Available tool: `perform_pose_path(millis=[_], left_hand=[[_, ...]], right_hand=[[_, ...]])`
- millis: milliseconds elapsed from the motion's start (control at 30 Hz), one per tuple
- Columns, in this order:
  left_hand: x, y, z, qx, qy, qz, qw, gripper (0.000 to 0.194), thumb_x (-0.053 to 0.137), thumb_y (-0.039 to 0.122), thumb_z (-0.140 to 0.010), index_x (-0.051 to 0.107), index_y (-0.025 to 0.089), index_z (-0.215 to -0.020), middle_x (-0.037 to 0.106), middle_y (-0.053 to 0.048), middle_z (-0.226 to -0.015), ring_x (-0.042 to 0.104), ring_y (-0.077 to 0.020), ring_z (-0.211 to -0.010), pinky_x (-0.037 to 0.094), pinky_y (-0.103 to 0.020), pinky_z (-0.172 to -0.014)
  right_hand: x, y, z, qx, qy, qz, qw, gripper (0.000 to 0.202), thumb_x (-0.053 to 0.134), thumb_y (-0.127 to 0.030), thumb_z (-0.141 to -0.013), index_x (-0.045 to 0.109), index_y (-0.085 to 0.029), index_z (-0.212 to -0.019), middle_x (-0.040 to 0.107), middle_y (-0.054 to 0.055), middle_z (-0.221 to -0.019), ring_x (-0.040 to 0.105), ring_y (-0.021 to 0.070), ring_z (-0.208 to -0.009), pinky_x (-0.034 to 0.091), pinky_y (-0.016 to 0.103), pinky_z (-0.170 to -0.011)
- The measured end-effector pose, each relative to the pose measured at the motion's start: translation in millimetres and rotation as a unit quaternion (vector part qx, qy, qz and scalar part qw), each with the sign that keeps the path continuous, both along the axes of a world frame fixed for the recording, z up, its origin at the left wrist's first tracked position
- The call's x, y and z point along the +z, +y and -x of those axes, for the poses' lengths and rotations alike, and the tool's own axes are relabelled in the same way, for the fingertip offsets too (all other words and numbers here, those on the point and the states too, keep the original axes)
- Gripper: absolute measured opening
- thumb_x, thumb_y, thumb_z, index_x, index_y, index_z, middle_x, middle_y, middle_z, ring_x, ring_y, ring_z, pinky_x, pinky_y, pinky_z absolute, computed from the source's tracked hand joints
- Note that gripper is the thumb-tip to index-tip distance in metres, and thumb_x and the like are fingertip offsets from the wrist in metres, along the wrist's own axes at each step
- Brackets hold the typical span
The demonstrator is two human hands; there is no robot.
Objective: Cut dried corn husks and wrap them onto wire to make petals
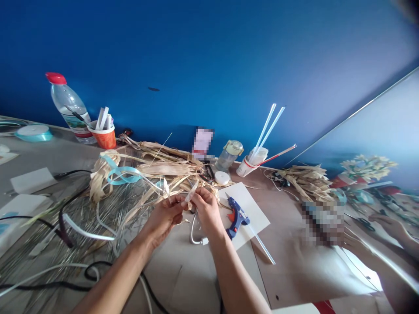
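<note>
My left hand (168, 213) and my right hand (205, 207) meet over the middle of the desk, fingertips pinched close together. Between the right fingers a pale, narrow piece of dried corn husk (192, 192) points upward. Another pointed husk piece (166, 187) rises just above the left fingers; whether it is joined to the first is hidden. Beyond both hands lies a heap of dried corn husks (170, 169), with a light blue ribbon (126, 178) on its left. Right of my right hand, a blue glue gun (237, 216) rests on white paper (258, 219), a clear glue stick (263, 248) at its back.
At the back stand a bottle (70, 107), an orange cup (105, 137) of pens, a lidded jar (229, 156) and a white cup (247, 166) with glue sticks. Thin wires (42, 244) and cables spread on the left. A co-worker's hand (356, 246) is at right, beside husks (307, 181).
</note>
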State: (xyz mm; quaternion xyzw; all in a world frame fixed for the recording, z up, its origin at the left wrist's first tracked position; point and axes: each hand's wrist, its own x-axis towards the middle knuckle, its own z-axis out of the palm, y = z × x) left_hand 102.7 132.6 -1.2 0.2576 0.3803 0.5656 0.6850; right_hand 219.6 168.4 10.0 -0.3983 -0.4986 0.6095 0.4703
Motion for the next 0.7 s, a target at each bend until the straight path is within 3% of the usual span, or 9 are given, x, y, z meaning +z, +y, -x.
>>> perform_pose_path(millis=[100, 233, 367, 700], left_hand=[[-0.8, -2, 0, -0.003, 0.016, -0.025, 1.0, 0.026, 0.077, 0.032, -0.064, 0.059, 0.015, -0.069, 0.049, 0.005, -0.056, 0.026, -0.0016, -0.04, 0.018, -0.02, -0.042], [1.3, -6, 2, -0.002, 0.114, -0.098, 0.989, 0.021, 0.068, 0.035, -0.074, 0.062, 0.016, -0.072, 0.039, 0.006, -0.052, 0.027, -0.0059, -0.046, 0.02, -0.022, -0.046], [6.4, -9, 4, -0.001, 0.171, -0.154, 0.973, 0.023, 0.065, 0.037, -0.077, 0.061, 0.016, -0.068, 0.042, 0.003, -0.058, 0.033, -0.0092, -0.054, 0.026, -0.023, -0.051], [-6.3, -5, 6, -0.036, 0.168, -0.133, 0.976, 0.022, 0.061, 0.04, -0.079, 0.06, 0.018, -0.079, 0.036, 0.005, -0.057, 0.026, -0.0096, -0.052, 0.02, -0.024, -0.05]], right_hand=[[-2.6, -1, 2, -0.025, 0.021, 0.013, 0.999, 0.018, 0.058, -0.027, -0.075, 0.054, -0.016, -0.062, 0.047, -0.005, -0.051, 0.037, 0.0075, -0.049, 0.029, 0.021, -0.05], [-0.7, -6, 5, -0.024, 0.062, 0.028, 0.997, 0.019, 0.061, -0.026, -0.072, 0.053, -0.016, -0.058, 0.047, -0.005, -0.051, 0.038, 0.0075, -0.05, 0.03, 0.021, -0.051], [5.7, -10, 4, -0.009, 0.11, 0.05, 0.993, 0.019, 0.065, -0.027, -0.068, 0.052, -0.016, -0.058, 0.047, -0.006, -0.051, 0.036, 0.007, -0.049, 0.029, 0.02, -0.049], [11.2, -4, -4, 0.019, 0.185, 0.207, 0.961, 0.018, 0.062, -0.027, -0.058, 0.047, -0.019, -0.053, 0.044, -0.004, -0.051, 0.04, 0.0102, -0.05, 0.039, 0.024, -0.053]])
